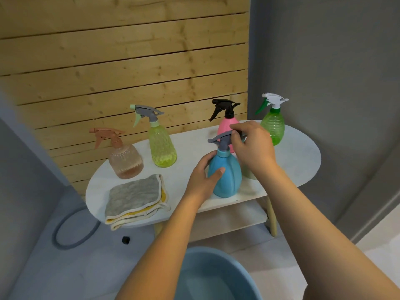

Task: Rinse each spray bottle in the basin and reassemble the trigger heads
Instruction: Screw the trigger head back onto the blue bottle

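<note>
Blue spray bottle, left hand gripping body, right hand pinching grey trigger head

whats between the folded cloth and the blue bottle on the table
In the head view the left hand lies there, gripping the blue bottle on the side facing the folded cloth; otherwise only bare tabletop.

Both forearms bare to the frame's edge; left grip and right grip ungloved, ringless.

White table: bottles, folded cloth
</note>
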Demonstrator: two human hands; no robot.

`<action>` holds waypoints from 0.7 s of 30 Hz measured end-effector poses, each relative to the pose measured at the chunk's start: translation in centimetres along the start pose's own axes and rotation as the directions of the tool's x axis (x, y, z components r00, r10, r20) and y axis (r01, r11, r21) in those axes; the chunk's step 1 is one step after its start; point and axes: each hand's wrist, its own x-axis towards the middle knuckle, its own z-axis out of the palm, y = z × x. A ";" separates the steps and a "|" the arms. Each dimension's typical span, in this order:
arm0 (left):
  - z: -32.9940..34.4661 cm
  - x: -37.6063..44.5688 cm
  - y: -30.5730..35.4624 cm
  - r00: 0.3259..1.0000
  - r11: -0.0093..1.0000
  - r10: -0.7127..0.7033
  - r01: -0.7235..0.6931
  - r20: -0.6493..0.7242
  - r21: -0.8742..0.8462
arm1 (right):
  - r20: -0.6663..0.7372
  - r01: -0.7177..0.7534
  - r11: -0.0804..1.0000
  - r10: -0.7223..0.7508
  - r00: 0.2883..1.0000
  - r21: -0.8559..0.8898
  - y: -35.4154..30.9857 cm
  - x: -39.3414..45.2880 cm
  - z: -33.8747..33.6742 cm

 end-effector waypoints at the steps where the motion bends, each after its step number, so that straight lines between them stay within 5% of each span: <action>1: 0.0 0.0 -0.1 1.000 1.000 0.003 -0.003 0.002 -0.002 | 0.007 -0.011 1.000 0.011 1.000 0.014 -0.2 -0.2 -0.3; 9: 0.0 -0.3 0.2 1.000 1.000 0.015 -0.015 0.004 -0.015 | 0.343 -0.070 0.987 0.016 0.939 0.146 -0.8 -0.2 -2.6; 13: -0.1 -0.1 0.4 1.000 1.000 -0.004 0.004 0.003 -0.003 | 0.553 -0.171 0.913 -0.069 0.830 0.370 0.4 0.6 -3.4; 17: -0.5 -0.1 0.6 0.999 1.000 -0.014 0.014 0.053 0.000 | 0.721 0.040 0.984 -0.154 0.676 0.173 1.5 2.0 -3.8; 21: -0.8 0.4 0.5 0.995 0.999 -0.007 0.002 0.101 0.045 | 0.719 0.230 0.972 -0.189 0.669 0.042 0.4 4.5 -3.8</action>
